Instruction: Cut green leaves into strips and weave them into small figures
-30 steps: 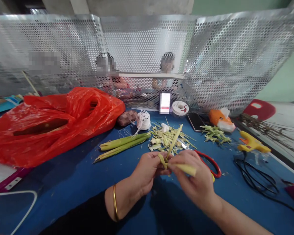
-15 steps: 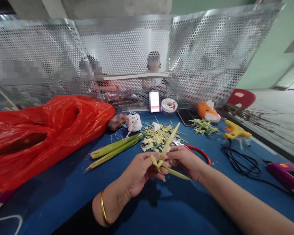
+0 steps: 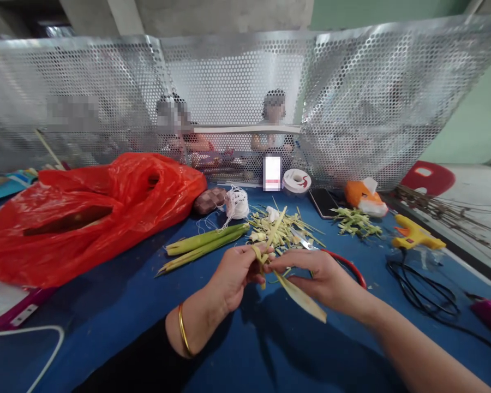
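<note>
Over the blue table [image 3: 118, 305], both my hands work one pale green leaf strip [image 3: 298, 295]. My left hand [image 3: 233, 273], with a gold bangle on the wrist, pinches the folded part of the strip where a small loop curls over the fingers. My right hand [image 3: 319, 275] grips the same strip just to the right; its long free end points down and to the right, and another end sticks up toward a pile of leaf cuttings [image 3: 282, 229]. Red-handled scissors [image 3: 343, 262] lie just behind my right hand.
A red plastic bag [image 3: 85, 213] fills the left side. Green leaf stalks [image 3: 204, 245], a ball of white thread [image 3: 237, 202], a tape roll [image 3: 297, 181], a phone [image 3: 325, 202], a yellow glue gun [image 3: 415, 234] with black cord [image 3: 421, 289] lie around. A perforated metal screen [image 3: 352, 109] stands behind, people beyond it.
My hands have turned the strip: its long free end now hangs down to the right, and a loop sits over my left fingers. The camera view has shifted slightly.
</note>
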A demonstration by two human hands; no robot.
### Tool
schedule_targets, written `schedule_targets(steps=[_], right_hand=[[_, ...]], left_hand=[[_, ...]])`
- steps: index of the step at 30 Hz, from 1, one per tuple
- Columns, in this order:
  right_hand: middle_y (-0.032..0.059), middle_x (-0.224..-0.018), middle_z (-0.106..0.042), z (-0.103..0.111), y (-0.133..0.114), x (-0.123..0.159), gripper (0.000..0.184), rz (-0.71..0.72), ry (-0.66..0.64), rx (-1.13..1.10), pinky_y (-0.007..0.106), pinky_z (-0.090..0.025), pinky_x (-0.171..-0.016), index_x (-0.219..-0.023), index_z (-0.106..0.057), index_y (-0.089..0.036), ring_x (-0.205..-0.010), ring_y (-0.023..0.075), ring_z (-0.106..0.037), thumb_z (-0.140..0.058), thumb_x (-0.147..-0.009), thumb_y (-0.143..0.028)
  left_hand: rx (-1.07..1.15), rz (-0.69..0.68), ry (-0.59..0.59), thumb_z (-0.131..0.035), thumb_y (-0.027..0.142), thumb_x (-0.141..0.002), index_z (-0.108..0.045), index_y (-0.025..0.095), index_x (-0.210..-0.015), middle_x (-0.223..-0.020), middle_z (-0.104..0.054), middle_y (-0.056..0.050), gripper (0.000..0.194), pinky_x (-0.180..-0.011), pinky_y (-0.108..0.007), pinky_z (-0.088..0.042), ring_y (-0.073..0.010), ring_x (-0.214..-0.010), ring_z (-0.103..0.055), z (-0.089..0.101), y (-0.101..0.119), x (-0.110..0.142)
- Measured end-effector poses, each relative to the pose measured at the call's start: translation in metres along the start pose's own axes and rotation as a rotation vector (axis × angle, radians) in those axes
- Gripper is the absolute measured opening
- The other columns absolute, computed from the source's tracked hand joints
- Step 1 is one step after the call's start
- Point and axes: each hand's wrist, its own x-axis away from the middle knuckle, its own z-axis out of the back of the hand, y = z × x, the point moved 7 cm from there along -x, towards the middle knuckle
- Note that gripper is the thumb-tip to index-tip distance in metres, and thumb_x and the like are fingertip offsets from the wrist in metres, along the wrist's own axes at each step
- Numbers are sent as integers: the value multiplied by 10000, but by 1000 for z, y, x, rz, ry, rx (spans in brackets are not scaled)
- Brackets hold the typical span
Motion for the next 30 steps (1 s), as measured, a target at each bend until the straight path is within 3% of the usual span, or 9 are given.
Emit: schedule_targets(steps=[4, 7, 10, 13, 18, 24, 30], right_hand=[[41, -910, -723, -6, -16, 2, 188, 217, 62, 316, 332, -462, -764, -1006, -683, -210, -829, 166, -642, -516, -930, -165], [17, -807, -697, -3, -23, 3, 144, 249, 188, 368, 331, -421, -754, -897, -665, -196, -757, 152, -615, -532, -915, -144], [-2, -703, -643, 8, -17, 4, 170, 118, 354, 312, 316, -397, -698, -740, -629, -198, -686, 149, -579, -565, -896, -181], [-5, -667, -601, 13, -9, 6, 236, 27, 439, 266, 310, -380, -672, -635, -584, -199, -677, 156, -558, -595, -871, -204], [-11, -666, -552, 10, 4, 7, 174, -104, 477, 96, 285, -402, -628, -660, -578, -201, -657, 149, -522, -604, -832, -195], [-30, -642, -530, 11, 34, 18, 255, -495, 664, -7, 281, -395, -576, -663, -505, -209, -615, 150, -493, -732, -672, -324], [6, -692, -628, -14, 42, 12, 176, -491, 577, -511, 309, -458, -651, -712, -611, -179, -633, 154, -563, -684, -718, -339]], left_hand=[[-106, -34, -21, -694, 329, -741, -732, 115, -751, -534, -572, 0, 218, -387, -163, -392, -76, -452, -471, -4, -4, 1], [-169, -45, -63, -699, 376, -725, -726, 121, -737, -531, -576, -2, 257, -397, -172, -386, -85, -459, -489, -10, -5, 4], [-255, -79, -127, -654, 398, -762, -725, 120, -768, -540, -604, -20, 287, -411, -177, -386, -103, -481, -531, -17, -3, 9], [-290, -92, -181, -630, 414, -787, -720, 116, -784, -595, -635, -34, 311, -433, -182, -403, -106, -505, -557, -20, -1, 11], [-210, -9, -280, -652, 445, -783, -708, 119, -771, -756, -678, -65, 331, -498, -195, -446, -115, -598, -601, -22, -8, 10], [-182, 24, -270, -660, 402, -777, -706, 114, -784, -751, -668, -64, 292, -476, -186, -426, -107, -591, -590, -19, -11, 6], [-232, 44, -174, -676, 372, -726, -703, 117, -763, -718, -669, -61, 259, -441, -184, -381, -108, -556, -589, -13, -14, 2]])
